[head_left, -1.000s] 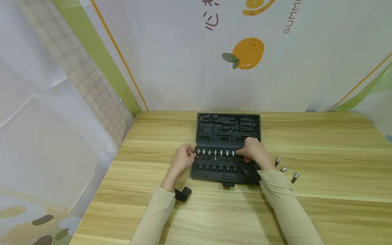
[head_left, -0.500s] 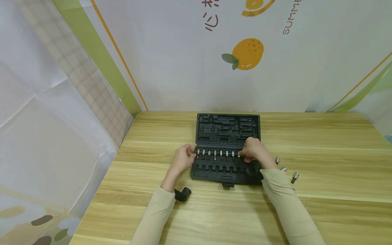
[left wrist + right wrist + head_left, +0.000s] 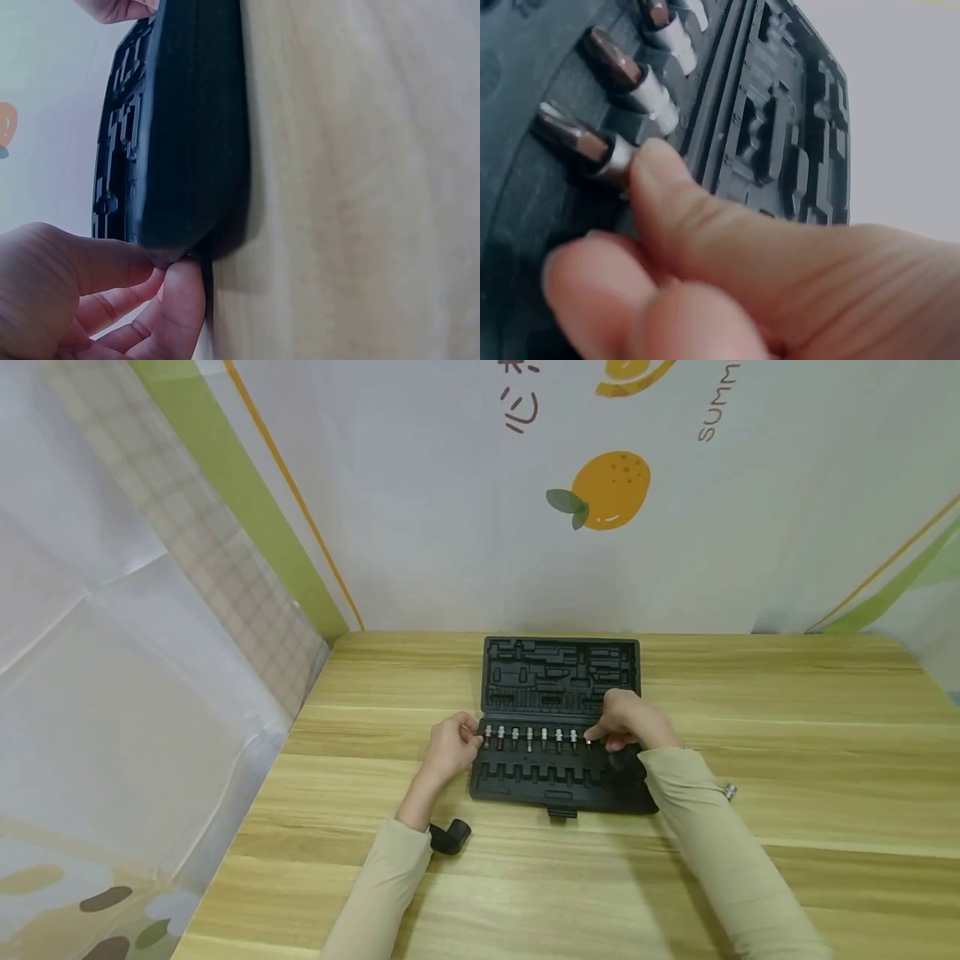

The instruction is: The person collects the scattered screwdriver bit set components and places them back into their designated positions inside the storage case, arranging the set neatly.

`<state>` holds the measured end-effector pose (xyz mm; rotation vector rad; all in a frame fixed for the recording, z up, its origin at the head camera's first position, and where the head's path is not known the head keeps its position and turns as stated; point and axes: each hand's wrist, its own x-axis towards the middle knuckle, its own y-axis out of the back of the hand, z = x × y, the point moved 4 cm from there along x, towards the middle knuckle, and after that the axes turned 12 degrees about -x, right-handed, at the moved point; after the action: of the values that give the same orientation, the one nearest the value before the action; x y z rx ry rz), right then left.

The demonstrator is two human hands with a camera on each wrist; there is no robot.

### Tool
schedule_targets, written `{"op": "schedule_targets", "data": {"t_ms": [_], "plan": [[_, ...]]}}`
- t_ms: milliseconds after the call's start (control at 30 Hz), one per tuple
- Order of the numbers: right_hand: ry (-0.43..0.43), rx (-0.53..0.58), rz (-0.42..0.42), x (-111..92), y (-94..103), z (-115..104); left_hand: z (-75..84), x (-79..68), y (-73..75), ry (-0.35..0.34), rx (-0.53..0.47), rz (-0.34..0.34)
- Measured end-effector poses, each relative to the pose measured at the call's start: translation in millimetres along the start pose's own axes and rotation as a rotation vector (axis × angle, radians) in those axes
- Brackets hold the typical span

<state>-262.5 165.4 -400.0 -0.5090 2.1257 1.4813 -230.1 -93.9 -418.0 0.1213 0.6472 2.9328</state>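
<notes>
A black plastic case [image 3: 506,787] lies unfolded on the table, its moulded lid [image 3: 558,672] towards the back. Along the tray's upper row sit several chrome bit sockets [image 3: 529,737]. My left hand [image 3: 447,747] pinches the case's left edge; in the left wrist view its thumb [image 3: 112,262] and a fingertip meet at the corner. At the right end of the row, my right hand [image 3: 632,720] holds the last bit socket [image 3: 577,139] in its slot, thumb [image 3: 664,180] against the chrome end. Its other fingers are curled below, partly blurred.
On the wooden table [image 3: 825,735], a loose bit socket [image 3: 730,791] shows beside the right sleeve [image 3: 705,802]. A black elbow-shaped piece [image 3: 452,837] lies by the left wrist. The tray's lower row of slots [image 3: 552,774] holds no sockets where visible. A printed curtain [image 3: 450,527] stands behind.
The last bit socket, hidden by my right hand a second ago, now shows in its slot. My right forearm has shifted right, covering most loose sockets. My left hand keeps its place.
</notes>
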Motion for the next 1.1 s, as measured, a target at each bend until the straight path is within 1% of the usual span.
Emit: {"op": "schedule_targets", "data": {"t_ms": [233, 367, 500, 633, 867, 967, 1100], "plan": [[-0.019, -0.081, -0.059, 6.3, 3.1, -2.6, 1.7, 0.7, -0.8, -0.007, 0.021, 0.010], [-0.018, -0.141, -0.059, 5.6, 3.7, -4.9, 1.8, 1.0, -1.9, -0.008, 0.017, 0.006], [0.009, -0.183, -0.047, 1.4, 3.1, -7.0, 0.7, 1.0, -1.8, -0.003, 0.013, 0.009], [0.036, -0.169, -0.032, -1.8, 0.6, -9.8, 0.0, 0.9, -0.1, 0.000, 0.014, 0.018], [0.068, -0.131, 0.043, -2.8, -2.7, -5.8, 1.5, 0.3, 0.6, 0.016, 0.002, 0.004], [0.083, -0.094, 0.064, -4.0, -3.6, -2.9, 2.0, 0.5, 0.5, 0.003, 0.004, 0.007], [0.116, -0.036, 0.095, -8.8, -4.3, 0.4, 0.9, 0.7, -0.6, 0.014, 0.003, 0.013]]}}
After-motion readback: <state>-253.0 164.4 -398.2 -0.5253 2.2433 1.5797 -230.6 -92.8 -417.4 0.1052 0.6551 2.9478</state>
